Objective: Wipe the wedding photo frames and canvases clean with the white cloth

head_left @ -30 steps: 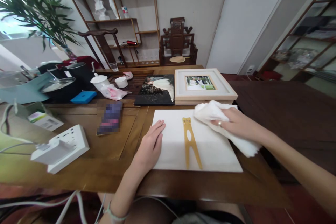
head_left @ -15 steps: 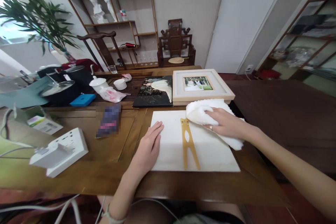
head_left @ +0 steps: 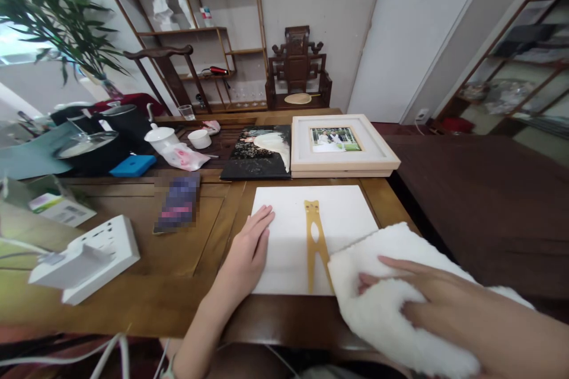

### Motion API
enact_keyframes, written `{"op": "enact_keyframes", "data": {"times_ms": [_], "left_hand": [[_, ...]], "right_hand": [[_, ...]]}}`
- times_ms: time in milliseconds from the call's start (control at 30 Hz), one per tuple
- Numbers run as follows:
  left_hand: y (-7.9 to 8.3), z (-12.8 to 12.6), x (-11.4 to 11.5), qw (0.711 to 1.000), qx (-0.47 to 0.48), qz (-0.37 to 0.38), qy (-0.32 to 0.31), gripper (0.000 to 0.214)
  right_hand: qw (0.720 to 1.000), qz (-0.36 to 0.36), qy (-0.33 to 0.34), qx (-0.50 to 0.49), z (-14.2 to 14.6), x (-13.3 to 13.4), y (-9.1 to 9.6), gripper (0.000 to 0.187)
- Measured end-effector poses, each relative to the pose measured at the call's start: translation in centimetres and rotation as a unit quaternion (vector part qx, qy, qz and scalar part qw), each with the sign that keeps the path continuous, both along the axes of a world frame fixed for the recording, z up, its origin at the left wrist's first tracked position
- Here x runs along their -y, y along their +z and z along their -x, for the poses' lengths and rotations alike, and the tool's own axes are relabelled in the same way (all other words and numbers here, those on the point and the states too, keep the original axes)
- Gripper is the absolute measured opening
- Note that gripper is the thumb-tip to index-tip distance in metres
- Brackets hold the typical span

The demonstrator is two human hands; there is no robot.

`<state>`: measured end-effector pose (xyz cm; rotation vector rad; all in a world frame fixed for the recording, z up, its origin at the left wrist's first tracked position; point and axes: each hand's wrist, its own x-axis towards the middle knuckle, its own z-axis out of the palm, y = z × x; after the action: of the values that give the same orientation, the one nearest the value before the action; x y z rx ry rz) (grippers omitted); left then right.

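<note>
A white board (head_left: 284, 249) lies flat near the table's front edge, with a yellow cat-headed, two-legged figure (head_left: 311, 219) on its face. My left hand (head_left: 249, 251) rests on the board's left edge, fingers stretched out flat. In my right hand (head_left: 413, 290) is a fluffy white cloth (head_left: 377, 320), bunched between the fingers. The cloth covers the board's lower right corner and touches the tip of the figure's right leg. Part of it hangs over the table's front edge.
Behind the board are a light wooden picture frame (head_left: 368, 157) and a dark photo panel (head_left: 260, 154). Leftward stand a white power strip (head_left: 95, 254), a blue box (head_left: 133, 164), a white teapot (head_left: 160, 136) and a dark pot (head_left: 91, 151). A brown surface (head_left: 466, 189) adjoins on the right.
My right hand has brought the cloth from the board's upper right down to its lower right corner, nearer to me. My left hand stays on the left edge.
</note>
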<state>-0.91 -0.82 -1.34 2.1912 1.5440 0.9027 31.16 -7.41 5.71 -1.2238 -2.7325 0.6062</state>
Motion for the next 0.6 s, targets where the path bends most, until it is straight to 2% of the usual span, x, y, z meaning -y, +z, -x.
{"op": "enact_keyframes", "data": {"times_ms": [100, 167, 267, 367, 467, 533, 600], "left_hand": [[0.2, 0.0, 0.1, 1.000, -0.002, -0.001, -0.002, 0.039], [0.3, 0.0, 0.2, 1.000, -0.002, -0.001, -0.003, 0.039], [0.4, 0.0, 0.3, 1.000, 0.000, 0.003, -0.002, 0.038], [0.3, -0.1, 0.2, 1.000, 0.004, 0.001, -0.003, 0.038], [0.3, -0.1, 0.2, 1.000, 0.008, 0.000, -0.002, 0.038], [0.3, -0.1, 0.2, 1.000, 0.012, 0.001, -0.002, 0.039], [0.3, -0.1, 0.2, 1.000, 0.015, 0.002, -0.004, 0.039]], "right_hand": [[0.999, 0.019, -0.008, 0.045, 0.8, -2.9, 0.3, 0.043], [0.998, 0.000, -0.040, 0.040, 1.5, -5.6, 0.2, 0.038], [0.996, -0.042, -0.082, 0.012, 2.3, -9.7, -0.5, 0.046], [0.992, -0.071, -0.101, 0.005, 2.7, -12.6, -1.7, 0.047], [0.991, -0.086, -0.101, 0.010, 2.8, -13.1, -2.3, 0.043], [0.992, -0.085, -0.090, 0.018, 2.7, -11.8, -2.2, 0.039], [0.994, -0.072, -0.072, 0.029, 2.5, -9.4, -1.7, 0.037]]}}
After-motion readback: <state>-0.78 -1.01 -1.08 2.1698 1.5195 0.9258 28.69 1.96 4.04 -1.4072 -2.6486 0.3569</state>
